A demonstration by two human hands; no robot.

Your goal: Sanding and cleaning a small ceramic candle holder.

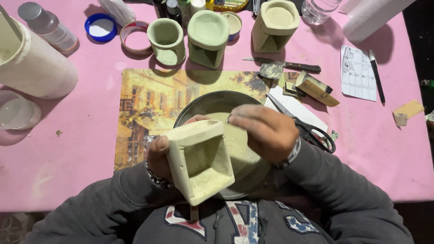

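The square hollow piece [200, 160] gripped by the left hand [159, 153] looks like unfired pale green clay, matt and chalky, with slightly rough edges against the fingers. Under the fingertips of the right hand [264, 131] sits a dull metal pan [199, 106], its inside dusted with fine pale powder. Beyond the fingers lie a glossy printed mat [149, 99] and a smooth pink tablecloth [68, 149]; both sleeves [330, 190] are soft grey fleece.
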